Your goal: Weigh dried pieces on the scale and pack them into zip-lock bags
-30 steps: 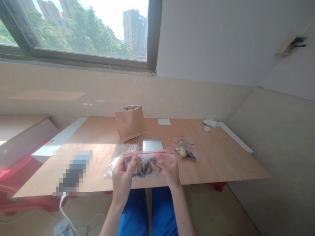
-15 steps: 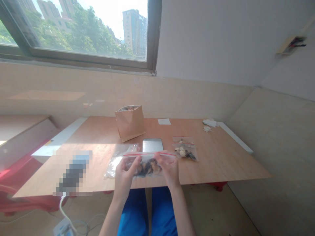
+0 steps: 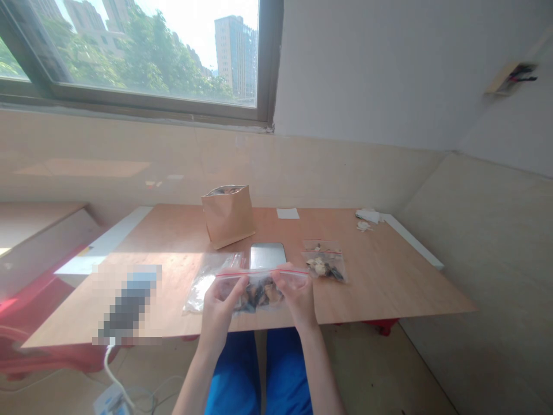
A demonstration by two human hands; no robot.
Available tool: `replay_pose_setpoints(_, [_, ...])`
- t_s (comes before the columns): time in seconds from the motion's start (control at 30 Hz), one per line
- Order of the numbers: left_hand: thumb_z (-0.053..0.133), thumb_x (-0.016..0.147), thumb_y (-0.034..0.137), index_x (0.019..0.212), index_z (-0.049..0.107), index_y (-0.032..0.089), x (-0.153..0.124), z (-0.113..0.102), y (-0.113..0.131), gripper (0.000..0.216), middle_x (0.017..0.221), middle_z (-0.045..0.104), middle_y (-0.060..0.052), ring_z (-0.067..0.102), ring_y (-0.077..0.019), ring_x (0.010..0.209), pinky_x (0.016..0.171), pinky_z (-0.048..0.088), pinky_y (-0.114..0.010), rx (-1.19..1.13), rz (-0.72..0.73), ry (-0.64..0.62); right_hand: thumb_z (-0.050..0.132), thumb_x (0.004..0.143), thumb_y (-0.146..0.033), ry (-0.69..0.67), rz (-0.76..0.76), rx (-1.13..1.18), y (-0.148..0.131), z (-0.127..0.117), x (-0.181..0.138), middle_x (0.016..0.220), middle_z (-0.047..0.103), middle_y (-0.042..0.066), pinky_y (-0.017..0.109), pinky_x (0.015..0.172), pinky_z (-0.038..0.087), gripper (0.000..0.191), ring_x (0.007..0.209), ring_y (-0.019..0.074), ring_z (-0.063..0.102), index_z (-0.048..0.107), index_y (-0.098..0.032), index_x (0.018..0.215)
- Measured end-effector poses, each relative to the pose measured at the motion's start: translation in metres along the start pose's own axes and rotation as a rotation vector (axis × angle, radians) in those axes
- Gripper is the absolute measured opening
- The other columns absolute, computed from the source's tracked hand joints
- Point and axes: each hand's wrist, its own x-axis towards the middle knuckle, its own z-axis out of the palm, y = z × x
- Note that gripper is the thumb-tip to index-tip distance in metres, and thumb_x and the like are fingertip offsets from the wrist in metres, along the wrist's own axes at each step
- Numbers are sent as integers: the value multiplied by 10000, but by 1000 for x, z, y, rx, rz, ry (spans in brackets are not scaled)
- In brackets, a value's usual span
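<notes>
Between my two hands is a clear zip bag point(image 3: 261, 293) with a red seal strip and dark brown and tan dried pieces inside. My left hand point(image 3: 221, 300) pinches the strip on the left, thumb on the near side. At the right part of the same strip, my right hand point(image 3: 298, 291) pinches with its thumb; the other fingers are mostly hidden behind the bag. Just beyond the bag lies a flat silver-topped scale-like device point(image 3: 268, 255). Flat clear zip bags point(image 3: 201, 282) lie to the left, partly behind my left hand. Filled zip bags point(image 3: 326, 266) with pale and dark pieces rest to the right.
An open brown paper bag point(image 3: 228, 216) stands at the back of the wooden table point(image 3: 389, 276). White paper point(image 3: 288, 213) lies near the wall, and more white scraps point(image 3: 368, 216) sit at back right. A blurred-out object point(image 3: 129, 305) with a white cable point(image 3: 113, 372) is at left.
Almost nothing differs. Both hands keep the same pinch on the zip bag's strip, with only a very slight shift of the bag and its contents.
</notes>
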Motion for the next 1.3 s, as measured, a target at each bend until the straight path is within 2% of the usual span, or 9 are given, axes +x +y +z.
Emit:
replay_pose_setpoints(0.07, [643,703,387,817,656,148,2,-1,-1,265,769,666,-34,627,-181,772,674,491,-254,38,20,-60,634,742,-329,-29,-8,-8,0,-1,0,694,626,8,254,644,484,160,672,147,594,644,-170,727])
replay_pose_setpoints(0.27, [642,709,378,818,679,160,2,0,1,247,798,674,-36,627,-184,792,703,495,-259,63,16,-100,616,766,-326,-107,-68,-67,0,-2,1,761,616,27,263,707,473,157,747,155,589,653,-174,759])
replay_pose_setpoints(0.6, [670,671,418,825,694,142,4,7,-2,317,832,703,-74,649,-221,801,660,521,-280,72,-7,14,627,753,-316,50,-82,-117,-2,8,0,702,625,28,246,645,485,166,666,144,590,650,-163,691])
replay_pose_setpoints(0.9, [654,694,388,797,696,148,7,8,1,265,812,703,-71,648,-217,805,688,522,-281,102,38,-108,626,753,-289,-32,-133,-154,-2,7,1,720,642,21,271,701,489,117,723,155,598,673,-186,721])
replay_pose_setpoints(1.03, [651,700,374,789,690,153,6,10,-2,241,803,696,-65,645,-206,798,681,518,-269,102,67,-99,624,756,-289,-54,-150,-158,-4,8,0,688,644,11,275,696,486,126,717,156,598,675,-200,684])
replay_pose_setpoints(1.17, [648,704,364,799,675,154,3,14,-3,232,790,687,-55,640,-193,792,682,514,-261,90,96,-59,634,749,-290,17,-147,-137,-3,12,-2,684,626,11,261,640,481,124,654,141,585,670,-191,684])
replay_pose_setpoints(1.3, [642,708,374,810,667,153,0,17,-2,245,786,683,-49,637,-184,769,643,504,-248,89,93,-10,628,758,-301,67,-134,-121,2,15,-4,668,620,10,266,656,470,132,685,151,580,669,-191,697])
